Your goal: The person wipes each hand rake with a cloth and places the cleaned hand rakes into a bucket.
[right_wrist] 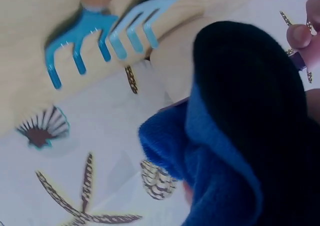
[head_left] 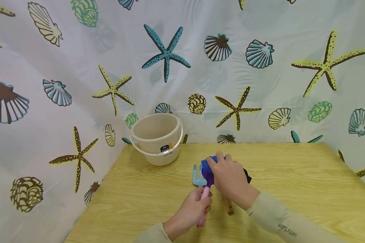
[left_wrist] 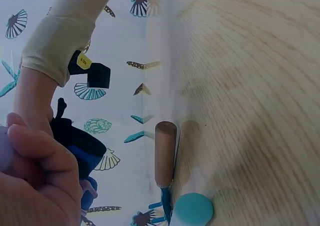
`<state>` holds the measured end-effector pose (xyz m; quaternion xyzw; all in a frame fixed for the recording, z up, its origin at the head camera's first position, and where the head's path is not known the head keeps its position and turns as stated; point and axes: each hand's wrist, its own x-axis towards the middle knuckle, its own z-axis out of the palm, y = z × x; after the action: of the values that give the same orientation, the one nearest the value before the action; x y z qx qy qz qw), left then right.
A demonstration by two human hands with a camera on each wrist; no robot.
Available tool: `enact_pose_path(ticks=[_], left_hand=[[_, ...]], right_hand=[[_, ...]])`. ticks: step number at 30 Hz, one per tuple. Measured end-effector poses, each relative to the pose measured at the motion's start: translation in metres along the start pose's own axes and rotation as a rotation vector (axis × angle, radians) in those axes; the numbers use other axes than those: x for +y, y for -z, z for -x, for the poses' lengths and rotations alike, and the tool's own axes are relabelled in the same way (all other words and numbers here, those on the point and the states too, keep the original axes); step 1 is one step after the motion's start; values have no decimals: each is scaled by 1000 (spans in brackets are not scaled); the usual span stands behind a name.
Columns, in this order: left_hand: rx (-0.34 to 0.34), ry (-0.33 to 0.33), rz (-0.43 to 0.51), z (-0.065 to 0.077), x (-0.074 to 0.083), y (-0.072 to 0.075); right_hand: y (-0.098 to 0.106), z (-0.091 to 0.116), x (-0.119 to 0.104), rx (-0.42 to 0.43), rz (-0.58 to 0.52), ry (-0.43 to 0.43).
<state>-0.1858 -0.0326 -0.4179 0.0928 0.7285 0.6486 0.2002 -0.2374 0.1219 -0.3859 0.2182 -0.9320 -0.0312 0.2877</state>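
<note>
Under the right hand [head_left: 230, 175], whose fingers curl over it, I see a blue cloth [head_left: 209, 164] bunched against the purple head [head_left: 208, 177] of a pink-handled tool [head_left: 205, 195]. Below those fingers, my left hand [head_left: 192, 206] grips the pink handle, its fingers closed round it, with the head slanting up and away from them. I cannot tell from my feeds how tightly the right fingers squeeze the cloth.

Just beyond the left fingertips, a pale blue fork [head_left: 197, 180] lies on the table [head_left: 292, 179], tines pointing away. To the right of the left fingers and beneath the right wrist shows a wooden handle [head_left: 228, 206]; the right wrist view shows a blue rake head [right_wrist: 80, 33] beside the pale fork. Well beyond the left fingers, and off to their left, stands a cream bucket [head_left: 150, 144].
</note>
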Motion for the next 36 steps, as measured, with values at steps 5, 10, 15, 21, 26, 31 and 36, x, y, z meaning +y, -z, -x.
enact_pose_path(ticks=[5,10,15,21,26,31,36], left_hand=[[21,-8,-17,1,1,-1],[39,7,-17,2,-1,1],[24,44,9,1,-2,5],[53,27,10,-1,-4,10],[39,6,-2,0,-6,12],[27,-7,-16,3,-7,10],[26,-28,-24,5,-6,5]], right_hand=[[0,-3,-4,-7,22,4],[4,0,-4,-145,-88,49],[9,5,-3,-220,-165,87],[16,16,-1,-254,-218,143],[17,18,-3,-248,-203,132],[15,14,-6,-229,-133,93],[13,8,-6,-173,-100,91]])
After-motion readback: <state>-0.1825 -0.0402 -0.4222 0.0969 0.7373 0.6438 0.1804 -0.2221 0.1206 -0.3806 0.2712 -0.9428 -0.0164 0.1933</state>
